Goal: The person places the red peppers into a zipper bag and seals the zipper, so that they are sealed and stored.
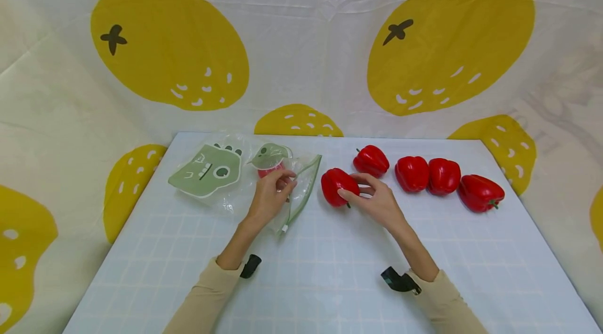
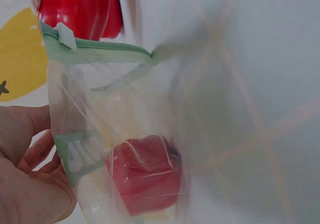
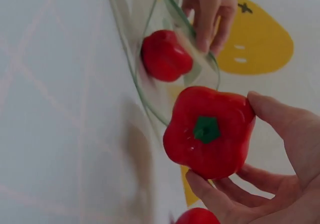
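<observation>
Item: clear zip bag (image 1: 292, 187) with green rim, lying near the table's (image 1: 330, 281) far-left corner, mouth open toward the middle.
Contents: one red pepper (image 2: 145, 174) inside, so bagging looks begun.
Left hand (image 1: 270, 195): pinches the bag's upper lip, apparently holding the mouth open.
Right hand (image 1: 377, 200): fingers curled round a second pepper (image 1: 338, 186), just beside the mouth, not yet in.
Remaining: four peppers (image 1: 426, 174) in a row along the far edge, untouched.
Also: green printed pouch (image 1: 207, 169) beside the bag.
</observation>
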Demonstrator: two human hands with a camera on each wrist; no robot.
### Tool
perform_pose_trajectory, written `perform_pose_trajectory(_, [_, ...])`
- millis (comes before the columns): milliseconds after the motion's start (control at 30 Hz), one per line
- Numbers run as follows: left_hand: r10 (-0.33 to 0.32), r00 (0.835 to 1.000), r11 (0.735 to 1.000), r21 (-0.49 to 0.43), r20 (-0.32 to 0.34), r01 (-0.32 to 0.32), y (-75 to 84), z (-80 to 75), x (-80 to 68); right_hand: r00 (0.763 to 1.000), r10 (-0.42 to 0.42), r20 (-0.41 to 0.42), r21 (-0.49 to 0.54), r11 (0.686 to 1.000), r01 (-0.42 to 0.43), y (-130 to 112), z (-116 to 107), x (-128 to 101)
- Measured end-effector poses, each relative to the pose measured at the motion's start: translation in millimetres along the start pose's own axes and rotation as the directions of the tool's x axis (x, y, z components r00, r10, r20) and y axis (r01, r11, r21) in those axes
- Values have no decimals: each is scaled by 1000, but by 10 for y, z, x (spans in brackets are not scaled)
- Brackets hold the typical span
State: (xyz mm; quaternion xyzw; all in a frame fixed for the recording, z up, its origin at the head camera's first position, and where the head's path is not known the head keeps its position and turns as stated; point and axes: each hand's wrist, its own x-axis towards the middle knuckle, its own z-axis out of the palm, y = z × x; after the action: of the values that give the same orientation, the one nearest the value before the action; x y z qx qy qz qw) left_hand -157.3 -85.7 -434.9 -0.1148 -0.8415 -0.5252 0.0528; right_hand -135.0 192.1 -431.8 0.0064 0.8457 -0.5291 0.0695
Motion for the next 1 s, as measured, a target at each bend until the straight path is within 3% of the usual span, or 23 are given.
perform_pose_trajectory(333, [33, 999, 999, 2, -13, -33, -9, 16, -8, 999, -4, 34, 58, 998, 2, -116, 420, 194])
perform_pose_trajectory(667, [74, 997, 997, 32, -26, -73, -17, 24, -5, 999, 16, -40, 113, 994, -12, -159, 747, 304])
perform_pose_trajectory(1000, [87, 995, 994, 71, -40, -84, 5, 42, 24, 998, -56, -3, 118, 991, 56, -109, 843, 320])
